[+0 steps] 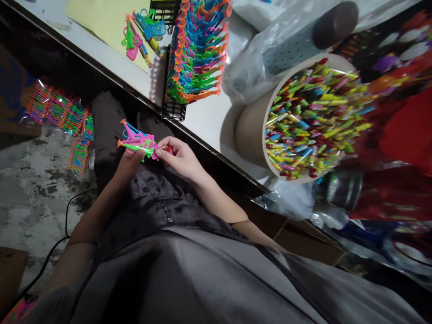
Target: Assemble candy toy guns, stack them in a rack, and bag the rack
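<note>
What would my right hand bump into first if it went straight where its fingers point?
Most likely the colourful plastic pieces in your left hand; your right hand seems right beside them, though actual contact is hard to judge.

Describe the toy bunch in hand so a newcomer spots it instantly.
Find the slanting white table. Below its edge in the picture, the left hand holds the toy bunch, the right hand at one end. Unlike the toys in the black wire rack, it is hand-held: pink, green, blue, two orange tips.
</note>
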### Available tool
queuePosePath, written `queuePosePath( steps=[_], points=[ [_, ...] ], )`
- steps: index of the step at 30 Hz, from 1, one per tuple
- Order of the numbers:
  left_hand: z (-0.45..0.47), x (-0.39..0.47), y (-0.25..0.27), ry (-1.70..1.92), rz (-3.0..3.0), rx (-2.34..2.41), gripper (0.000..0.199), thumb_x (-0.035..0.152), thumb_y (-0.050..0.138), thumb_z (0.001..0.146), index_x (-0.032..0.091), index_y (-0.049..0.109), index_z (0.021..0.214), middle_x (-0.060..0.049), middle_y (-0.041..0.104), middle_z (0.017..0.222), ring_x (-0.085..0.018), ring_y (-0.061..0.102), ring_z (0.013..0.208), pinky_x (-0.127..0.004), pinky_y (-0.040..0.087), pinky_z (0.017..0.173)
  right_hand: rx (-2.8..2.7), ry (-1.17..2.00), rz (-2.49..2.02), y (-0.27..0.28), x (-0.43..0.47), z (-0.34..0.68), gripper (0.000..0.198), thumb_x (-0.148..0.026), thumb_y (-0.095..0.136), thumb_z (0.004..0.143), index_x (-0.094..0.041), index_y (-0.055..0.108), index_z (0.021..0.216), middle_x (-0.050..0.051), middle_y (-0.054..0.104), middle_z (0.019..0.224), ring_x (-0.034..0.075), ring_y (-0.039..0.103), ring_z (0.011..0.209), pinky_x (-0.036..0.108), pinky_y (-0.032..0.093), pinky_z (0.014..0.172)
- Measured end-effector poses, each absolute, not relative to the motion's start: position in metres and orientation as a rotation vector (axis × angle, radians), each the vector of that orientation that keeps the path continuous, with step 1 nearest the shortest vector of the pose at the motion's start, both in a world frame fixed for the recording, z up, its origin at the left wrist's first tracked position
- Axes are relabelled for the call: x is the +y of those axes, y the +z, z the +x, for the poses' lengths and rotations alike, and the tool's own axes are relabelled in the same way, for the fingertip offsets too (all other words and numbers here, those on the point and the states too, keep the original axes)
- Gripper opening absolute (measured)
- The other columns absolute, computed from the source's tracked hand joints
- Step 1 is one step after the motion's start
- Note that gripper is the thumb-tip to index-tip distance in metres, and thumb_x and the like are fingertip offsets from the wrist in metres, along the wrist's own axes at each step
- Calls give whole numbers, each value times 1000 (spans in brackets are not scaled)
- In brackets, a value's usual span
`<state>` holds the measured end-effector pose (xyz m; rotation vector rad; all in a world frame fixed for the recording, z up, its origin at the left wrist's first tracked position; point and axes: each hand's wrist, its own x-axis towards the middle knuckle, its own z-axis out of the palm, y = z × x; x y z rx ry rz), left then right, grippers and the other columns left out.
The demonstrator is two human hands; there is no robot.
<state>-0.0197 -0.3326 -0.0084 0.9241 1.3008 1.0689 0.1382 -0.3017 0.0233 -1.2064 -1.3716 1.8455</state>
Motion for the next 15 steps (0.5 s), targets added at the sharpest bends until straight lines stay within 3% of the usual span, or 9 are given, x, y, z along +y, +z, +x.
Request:
queuePosePath(
  steps=[5,10,15],
  points=[
    [-16,-325,3,1085,883,1369,38,48,62,78,14,66,96,-8,69,101,-23,60,110,-36,42,102,-1497,1536,-1210,18,-298,146,33,-49,53,87,-22,44,102,-1,53,80,9,51,68,24,46,65],
    [-17,-322,12,983,915,1313,36,46,69,71,14,67,89,-7,70,96,-22,63,100,-37,47,96,-1808,1264,-1181,24,-282,156,27,-43,53,88,-20,55,101,4,58,92,14,55,84,31,48,77],
    [-15,-323,12,956,868,1297,38,47,71,69,15,67,87,-8,70,98,-23,64,101,-37,47,95,-1901,1138,-1141,25,-277,156,29,-43,56,86,-20,63,103,5,61,94,15,57,87,33,49,79]
  ],
)
